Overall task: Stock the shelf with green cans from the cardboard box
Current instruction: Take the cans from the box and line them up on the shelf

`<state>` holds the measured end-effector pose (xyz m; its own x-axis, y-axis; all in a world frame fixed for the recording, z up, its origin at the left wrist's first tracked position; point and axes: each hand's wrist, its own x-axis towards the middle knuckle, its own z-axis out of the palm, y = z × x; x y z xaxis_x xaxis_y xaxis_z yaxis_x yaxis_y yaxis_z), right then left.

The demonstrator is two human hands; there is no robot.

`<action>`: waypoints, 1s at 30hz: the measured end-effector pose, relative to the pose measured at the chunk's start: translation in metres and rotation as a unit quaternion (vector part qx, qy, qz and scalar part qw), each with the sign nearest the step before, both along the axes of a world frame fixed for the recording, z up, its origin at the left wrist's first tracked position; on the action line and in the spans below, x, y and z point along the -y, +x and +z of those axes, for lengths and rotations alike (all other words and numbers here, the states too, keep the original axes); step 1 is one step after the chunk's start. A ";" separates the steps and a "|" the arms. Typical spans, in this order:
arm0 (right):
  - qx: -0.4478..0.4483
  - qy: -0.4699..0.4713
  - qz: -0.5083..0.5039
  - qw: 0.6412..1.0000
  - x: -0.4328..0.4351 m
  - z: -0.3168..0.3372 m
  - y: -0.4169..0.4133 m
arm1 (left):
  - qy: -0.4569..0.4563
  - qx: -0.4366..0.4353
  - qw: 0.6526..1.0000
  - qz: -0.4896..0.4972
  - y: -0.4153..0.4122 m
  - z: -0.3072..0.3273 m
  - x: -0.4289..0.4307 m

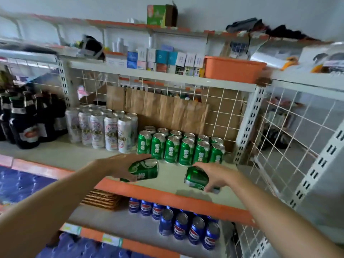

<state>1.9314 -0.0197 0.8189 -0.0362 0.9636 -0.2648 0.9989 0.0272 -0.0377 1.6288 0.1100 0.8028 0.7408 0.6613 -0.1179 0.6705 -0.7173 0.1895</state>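
Observation:
Several green cans (180, 146) stand upright in rows at the back right of the middle shelf (78, 157). My left hand (121, 164) grips a green can (146, 171) tipped on its side above the shelf's orange front edge. My right hand (216, 175) grips another green can (195, 178), also tilted, just in front of the standing rows. Both held cans hang a little above the shelf board. The cardboard box is out of view.
Tall white cans (104, 129) stand left of the green rows, dark bottles (24, 120) further left. Blue cans (188, 228) fill the shelf below. A wire grid (290, 146) closes the right side. An orange tub (232, 68) sits on the shelf above.

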 end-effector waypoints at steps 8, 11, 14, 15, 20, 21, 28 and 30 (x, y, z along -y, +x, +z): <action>-0.033 -0.007 -0.037 0.999 0.010 -0.024 0.038 | -0.021 -0.017 0.999 -0.045 0.061 0.007 -0.003; -0.037 -0.006 -0.050 0.998 0.011 -0.032 0.043 | -0.013 -0.031 0.998 -0.049 0.075 0.007 -0.011; -0.047 -0.007 -0.068 0.997 0.010 -0.037 0.044 | -0.016 -0.037 0.997 -0.067 0.084 0.009 -0.018; -0.051 -0.009 -0.073 0.996 0.009 -0.038 0.043 | -0.017 -0.043 0.996 -0.071 0.085 0.011 -0.020; -0.060 -0.021 -0.087 0.994 0.000 -0.040 0.035 | -0.001 -0.042 0.995 -0.090 0.084 0.018 -0.032; -0.062 -0.025 -0.091 0.994 -0.002 -0.042 0.034 | -0.002 -0.037 0.995 -0.092 0.081 0.017 -0.036; -0.064 -0.024 -0.122 0.990 -0.009 -0.051 0.025 | -0.032 -0.029 0.995 -0.087 0.063 0.010 -0.049; -0.059 -0.020 -0.129 0.990 -0.011 -0.053 0.025 | -0.040 -0.031 0.995 -0.088 0.061 0.008 -0.049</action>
<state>1.9569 -0.0091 0.7657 0.1770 0.9336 -0.3116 0.9608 -0.2325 -0.1510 1.6902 0.1593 0.8111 0.8336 0.5095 -0.2134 0.5486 -0.8085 0.2130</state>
